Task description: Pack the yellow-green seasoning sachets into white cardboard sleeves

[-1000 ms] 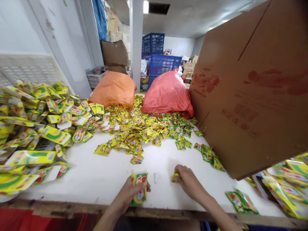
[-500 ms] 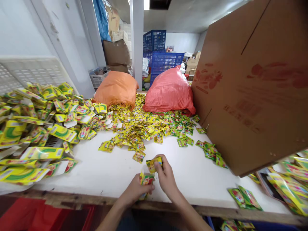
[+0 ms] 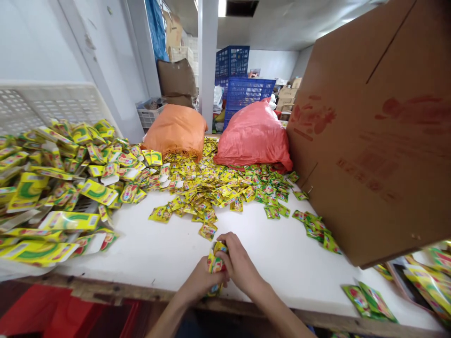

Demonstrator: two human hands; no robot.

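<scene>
At the near edge of the bench (image 3: pixel 141 253), left hand (image 3: pixel 201 280) fingers wrap a small box (image 3: pixel 214 264): yellow, green, red, lettering too small to read. Right hand (image 3: pixel 240 266) fingers pinch a yellow packet (image 3: pixel 221 246) at its top end; can't tell how far in. Carton (image 3: pixel 362 141) on right: red fruit print, symbol row, text illegible. Piled boxes (image 3: pixel 72 220) on left: barcode-like patches, unreadable.

My left hand (image 3: pixel 202 281) and right hand (image 3: pixel 242 268) are bare, with slim fingers; so are my left forearm (image 3: pixel 172 312), at seven o'clock, and right forearm (image 3: pixel 278 305), at five, both narrowing toward the wrist. I cannot tell whether the dim, dark-blue patch (image 3: pixel 192 324) at six is clothing I wear.
</scene>
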